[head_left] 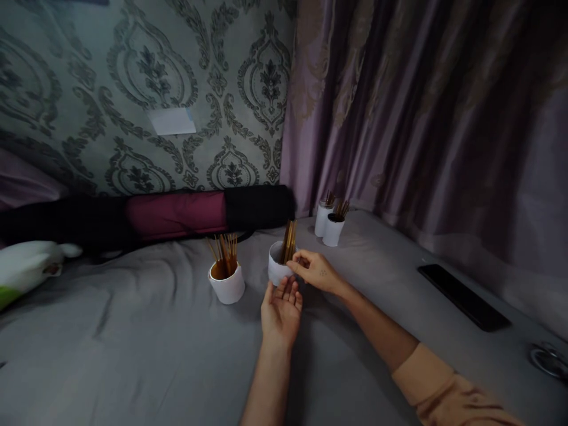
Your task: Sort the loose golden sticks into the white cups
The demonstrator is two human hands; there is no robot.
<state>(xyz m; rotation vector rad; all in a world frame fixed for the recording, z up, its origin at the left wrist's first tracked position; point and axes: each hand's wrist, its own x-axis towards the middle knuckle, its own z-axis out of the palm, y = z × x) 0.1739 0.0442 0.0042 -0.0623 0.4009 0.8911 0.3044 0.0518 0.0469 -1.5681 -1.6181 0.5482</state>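
A white round cup [277,270] stands on the grey sheet, with a bundle of thin golden-brown sticks [290,241] leaning up from its right side. My right hand [316,270] reaches it from the right, thumb and fingers pinched together at the rim. What lies between those fingertips is too small to make out. Just in front of the cup, my left hand [282,313] is palm up with fingers loosely stretched and nothing on the palm. Its fingertips are close under the cup's front; whether they touch cannot be told.
Left of my hands stands another white cup [228,287] with thin sticks. Two more white stick holders [323,220] are by the curtain [355,118]. A black phone-like slab [464,297] lies at right, a plush toy [31,266] at left. A black-and-maroon roll [177,214] lines the wall.
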